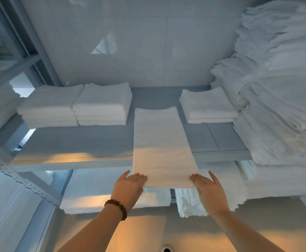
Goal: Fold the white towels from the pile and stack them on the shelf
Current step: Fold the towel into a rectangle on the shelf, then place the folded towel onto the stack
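The left hand (128, 184) and right hand (207, 186) gripped the near corners of a long folded towel (159, 142), seemingly pinching it. The towel lay lengthwise on the shelf (76, 140), overhanging its front edge. Behind sat three folded stacks (102, 104); a loose pile (279, 99) rose at right.

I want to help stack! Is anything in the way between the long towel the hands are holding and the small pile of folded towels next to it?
Nothing visible. The long towel lies on bare shelf, its far end just left of the small pile, with only a narrow strip of shelf between them. The left hand and right hand hold its near end.
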`<state>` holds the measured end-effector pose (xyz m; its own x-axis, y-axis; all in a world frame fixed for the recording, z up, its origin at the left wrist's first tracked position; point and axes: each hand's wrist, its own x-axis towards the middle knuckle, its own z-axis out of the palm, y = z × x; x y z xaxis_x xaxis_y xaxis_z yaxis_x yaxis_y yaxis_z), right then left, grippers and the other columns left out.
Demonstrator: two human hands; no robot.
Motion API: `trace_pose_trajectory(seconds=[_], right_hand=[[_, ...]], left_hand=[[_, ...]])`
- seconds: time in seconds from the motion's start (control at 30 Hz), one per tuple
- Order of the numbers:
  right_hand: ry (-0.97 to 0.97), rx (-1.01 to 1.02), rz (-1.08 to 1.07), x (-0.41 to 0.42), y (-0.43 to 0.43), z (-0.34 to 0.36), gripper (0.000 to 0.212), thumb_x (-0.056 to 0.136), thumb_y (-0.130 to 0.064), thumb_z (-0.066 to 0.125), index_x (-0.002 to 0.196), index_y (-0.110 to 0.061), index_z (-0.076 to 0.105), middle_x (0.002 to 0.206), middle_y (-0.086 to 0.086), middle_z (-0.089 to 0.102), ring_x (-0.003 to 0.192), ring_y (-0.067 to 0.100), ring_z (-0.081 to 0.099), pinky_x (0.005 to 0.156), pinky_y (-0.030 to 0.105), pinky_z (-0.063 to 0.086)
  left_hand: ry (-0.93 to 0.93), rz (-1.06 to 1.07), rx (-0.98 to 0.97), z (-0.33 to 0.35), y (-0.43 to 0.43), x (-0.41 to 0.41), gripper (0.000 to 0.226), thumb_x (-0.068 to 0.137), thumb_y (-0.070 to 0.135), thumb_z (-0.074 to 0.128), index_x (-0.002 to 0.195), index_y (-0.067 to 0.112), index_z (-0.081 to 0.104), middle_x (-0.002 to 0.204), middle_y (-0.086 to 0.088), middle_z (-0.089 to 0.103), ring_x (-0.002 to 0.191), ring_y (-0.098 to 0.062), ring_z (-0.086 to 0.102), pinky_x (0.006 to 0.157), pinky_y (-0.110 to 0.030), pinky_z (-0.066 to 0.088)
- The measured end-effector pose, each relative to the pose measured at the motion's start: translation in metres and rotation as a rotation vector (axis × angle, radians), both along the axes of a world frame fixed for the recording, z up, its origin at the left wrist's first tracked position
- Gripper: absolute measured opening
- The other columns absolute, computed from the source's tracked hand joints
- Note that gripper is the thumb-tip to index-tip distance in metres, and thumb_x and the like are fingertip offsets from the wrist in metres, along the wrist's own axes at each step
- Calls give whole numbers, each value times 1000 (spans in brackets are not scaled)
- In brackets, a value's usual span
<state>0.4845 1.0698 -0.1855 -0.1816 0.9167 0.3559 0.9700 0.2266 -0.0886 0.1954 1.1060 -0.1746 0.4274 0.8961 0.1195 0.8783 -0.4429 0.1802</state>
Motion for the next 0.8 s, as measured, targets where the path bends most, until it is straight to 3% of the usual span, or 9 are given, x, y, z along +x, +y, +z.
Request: trace_pose_trajectory(seconds=[0.07,0.13,0.27,0.33,0.53,0.67,0.8], right_hand=[[33,26,-33,-2,-16,2,54,44,8,85,91,-17,73,87,-7,74,81,7,70,93,48,48],[50,46,-70,-4,-30,2,48,49,9,83,88,-17,72,84,-7,73,77,7,70,96,46,46],[67,92,-110,-7,-51,5,46,51,12,81,88,-15,72,82,-5,73,76,10,70,94,46,50],[90,115,-124,-9,-61,9,42,55,10,81,87,-15,70,80,-6,72,72,12,69,91,43,52],[265,151,-115,-15,-84,29,27,69,3,77,86,-14,64,75,-5,65,68,19,57,76,37,52],[447,62,-153,-18,-82,45,7,87,-18,64,90,-20,58,77,-10,57,80,15,47,73,28,43],[529,88,-173,-22,-63,65,8,90,-24,60,96,-19,57,80,-11,55,80,17,51,68,28,41]], left_hand=[[-66,-7,56,7,-15,-5,35,70,18,77,103,29,70,100,12,72,91,-4,67,101,-35,39],[-87,-11,101,12,-30,-10,36,56,19,86,88,31,72,83,16,72,72,-1,67,88,-33,50],[-81,12,164,20,-49,-16,31,57,22,86,83,30,72,75,15,72,64,-4,65,80,-32,54],[-73,28,172,23,-59,-19,27,59,23,83,81,28,69,63,13,68,55,-8,60,66,-26,55],[-205,90,210,35,-78,-24,22,67,22,78,87,23,67,61,11,65,45,-11,52,49,-19,41],[-304,140,257,51,-72,-25,16,79,25,68,93,21,62,60,7,63,48,-16,54,46,-24,46],[-416,175,279,67,-58,-24,17,84,25,65,99,22,56,68,8,61,53,-14,53,48,-23,44]])
